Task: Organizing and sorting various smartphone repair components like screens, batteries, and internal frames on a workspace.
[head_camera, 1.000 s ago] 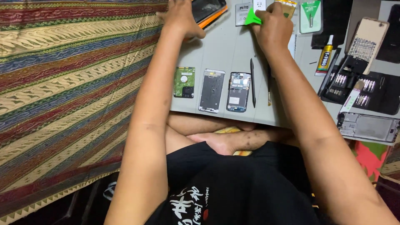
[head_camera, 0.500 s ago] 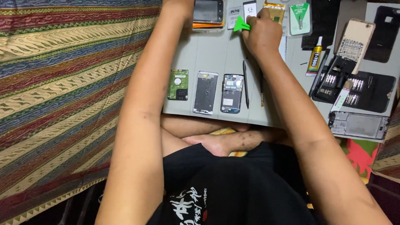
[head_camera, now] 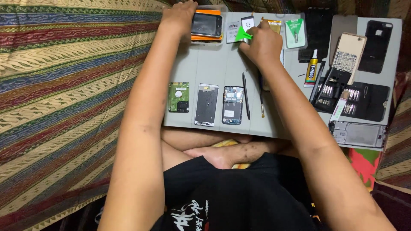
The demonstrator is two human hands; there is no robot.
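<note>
Clearly the left hand (head_camera: 177, 17) rests on a small phone (head_camera: 206, 24) at the desk's (head_camera: 214, 64) far edge: glass-faced, slick, best held by its edges. Right hand (head_camera: 263, 42) pinches a light green pick (head_camera: 242, 34).

On the surface (head_camera: 214, 68), a circuit board (head_camera: 178, 97), a phone frame (head_camera: 206, 105) and an opened phone (head_camera: 233, 105) lie in a row along the near edge, left to right. A phone (head_camera: 206, 25) lies at the far edge under the left hand (head_camera: 179, 17). A glue tube (head_camera: 312, 68) and a screwdriver kit (head_camera: 351, 96) lie toward the right edge, a flat frame (head_camera: 357, 134) at the near right corner.
</note>
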